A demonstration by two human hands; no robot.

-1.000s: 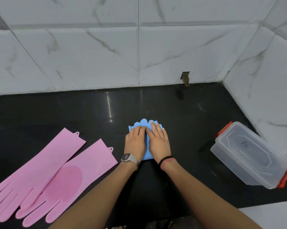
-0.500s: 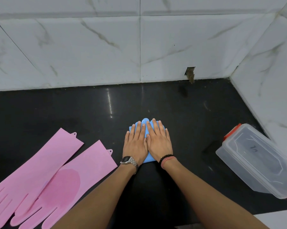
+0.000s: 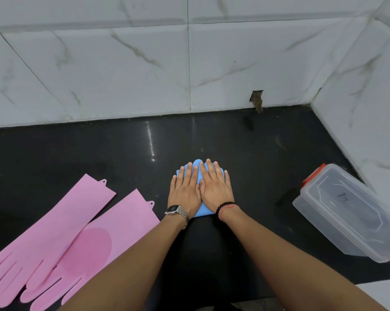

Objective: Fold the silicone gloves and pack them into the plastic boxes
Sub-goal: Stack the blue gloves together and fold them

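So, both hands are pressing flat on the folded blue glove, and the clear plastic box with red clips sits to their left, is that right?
Not quite: the head view shows the clear plastic box with red clips to the right of the hands. The left hand and right hand do press flat on the folded blue silicone glove.

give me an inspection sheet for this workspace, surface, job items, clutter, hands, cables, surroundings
Surface: black counter, glossy, bare at the back.
Job's things: folded blue glove under both palms; two pink gloves flat and unfolded, overlapping; clear plastic box, lid on, orange clips.
Clutter: nothing seen.
Grip: left hand and right hand flat, fingers spread, pressing on the blue glove, grasping nothing.
Cables: nothing seen.
Surroundings: white marble-look tiled wall with a chipped hole near the counter.
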